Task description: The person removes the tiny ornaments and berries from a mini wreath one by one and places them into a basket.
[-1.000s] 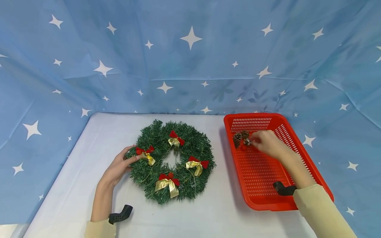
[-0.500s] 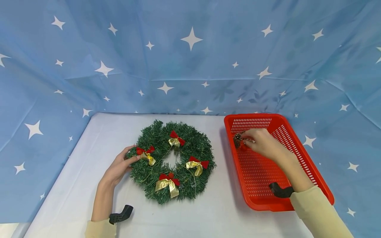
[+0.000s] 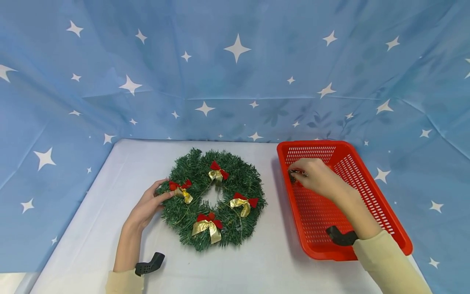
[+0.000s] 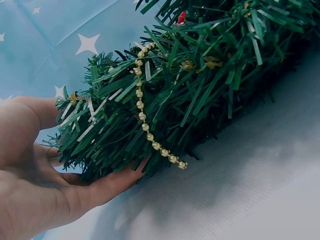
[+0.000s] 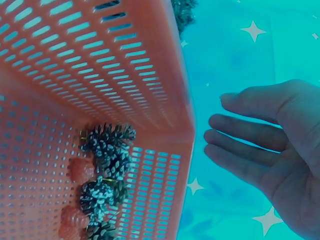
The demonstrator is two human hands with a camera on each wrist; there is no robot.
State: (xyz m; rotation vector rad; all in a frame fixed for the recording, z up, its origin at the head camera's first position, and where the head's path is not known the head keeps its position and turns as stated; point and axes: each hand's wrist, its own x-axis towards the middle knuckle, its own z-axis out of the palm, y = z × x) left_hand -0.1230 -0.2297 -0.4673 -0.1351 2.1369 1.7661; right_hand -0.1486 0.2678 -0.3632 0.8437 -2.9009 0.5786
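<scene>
A green Christmas wreath (image 3: pixel 249 175) with red and gold bows lies left of the red basket. My left hand (image 3: pixel 147 206) grips its left edge between thumb and fingers, next to the bow (image 3: pixel 183 192). In the left wrist view a gold bead string (image 4: pixel 142 115) hangs over the wreath's side. My right hand (image 3: pixel 317 175) is above the far left corner of the basket, fingers pointing down. In the right wrist view its slightly bent fingers hold nothing. Below it, apart from the hand, lie snow-tipped pine cones (image 5: pixel 107 150) and round red pieces (image 5: pixel 82 170), mostly hidden in the head view.
The red slotted basket (image 3: pixel 319 228) stands on the right of the white table (image 3: pixel 235 271), its raised rim around the right hand's work. Blue star-printed cloth (image 3: pixel 235 81) hangs behind and at both sides. A black camera (image 3: pixel 150 263) is on the left wrist.
My right hand has moved left within the basket, over the pine cones, and now covers most of them in the head view. The left hand and wreath have stayed put.
</scene>
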